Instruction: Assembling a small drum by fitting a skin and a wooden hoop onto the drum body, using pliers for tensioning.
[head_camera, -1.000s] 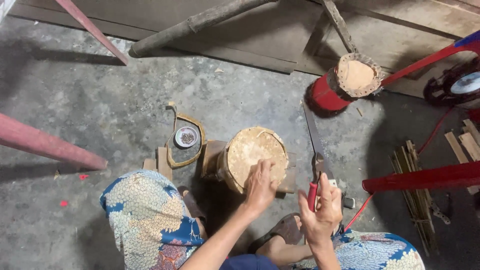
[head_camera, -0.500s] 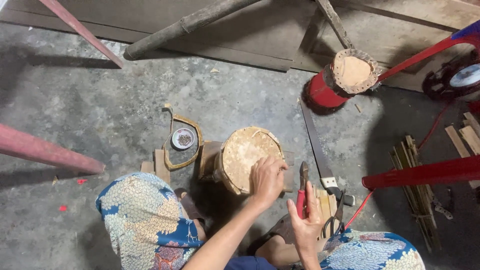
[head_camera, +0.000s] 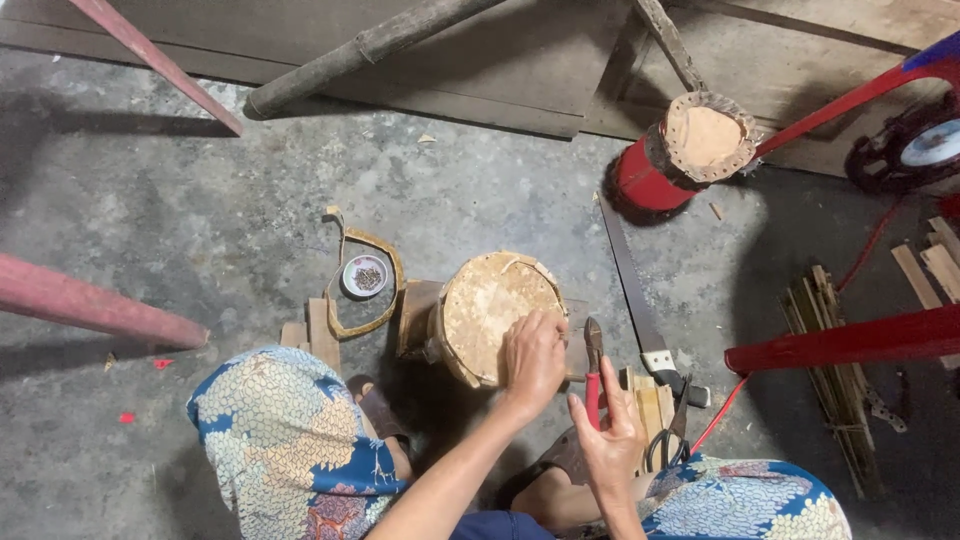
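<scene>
A small drum (head_camera: 490, 305) with a pale hide skin lies tilted on wood blocks between my knees. My left hand (head_camera: 535, 362) presses on the hide at the drum's near right rim, fingers curled over the edge. Just to its right, my right hand (head_camera: 612, 440) grips red-handled pliers (head_camera: 592, 372). Their jaws point up beside the rim, close to my left fingers. Whether the jaws bite the hide is hidden.
A handsaw (head_camera: 640, 300) lies right of the drum, with scissors (head_camera: 665, 448) near my right knee. A small bowl of nails (head_camera: 365, 275) sits inside a hide strip at left. A red drum (head_camera: 655, 175) stands behind. Bamboo sticks (head_camera: 835, 370) and a red bar (head_camera: 850, 340) lie at right.
My right hand has brought the pliers left, from beside the saw up to the drum's rim. My left hand slid down onto the drum's near right edge.
</scene>
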